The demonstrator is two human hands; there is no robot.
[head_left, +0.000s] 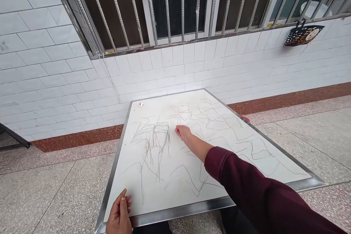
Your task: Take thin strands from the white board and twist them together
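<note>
A white tabletop (167,204) with a metal edge lies in front of me, covered in thin dark zigzag lines (160,128). Whether these are drawn strokes or loose strands I cannot tell. My right hand (182,131) reaches over the middle of the table, fingertips pinched close to the surface among the lines. Anything in that pinch is too small to make out. At the near left corner, my left hand (120,215) is loosely closed, thumb against the curled fingers, and nothing shows in it. A dark red sleeve covers my right arm.
A small white and red scrap (141,105) lies at the table's far left corner. Beyond stands a white tiled wall (164,62) with barred windows (182,3). A dark patterned basket (304,34) hangs from the bars at right. Speckled floor (65,182) surrounds the table.
</note>
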